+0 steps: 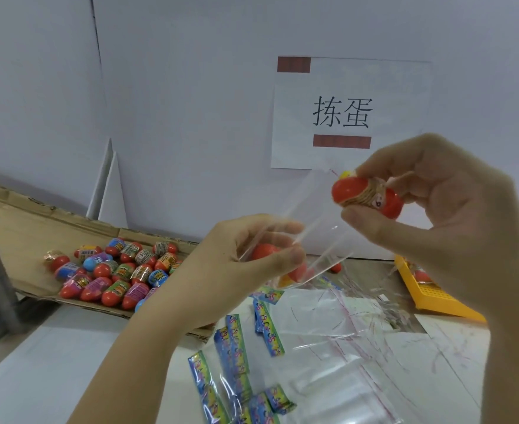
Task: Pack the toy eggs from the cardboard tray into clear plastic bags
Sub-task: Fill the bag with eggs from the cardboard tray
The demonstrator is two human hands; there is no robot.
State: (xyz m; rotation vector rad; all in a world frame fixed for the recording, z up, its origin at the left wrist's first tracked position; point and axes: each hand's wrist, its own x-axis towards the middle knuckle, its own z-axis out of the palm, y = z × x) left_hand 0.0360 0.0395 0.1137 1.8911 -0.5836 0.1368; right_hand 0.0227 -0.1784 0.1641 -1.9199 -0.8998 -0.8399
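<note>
My left hand pinches a clear plastic bag held up over the table, its mouth pointing up toward my right hand. A red egg shows through the bag by my left fingers. My right hand grips toy eggs, red with a printed wrap band, right at the bag's mouth. A flat cardboard tray on the left holds several more red and blue toy eggs.
Small colourful sachets and a pile of empty clear bags lie on the white table below my hands. A yellow plastic tray sits at the right. A white wall with a paper sign stands close behind.
</note>
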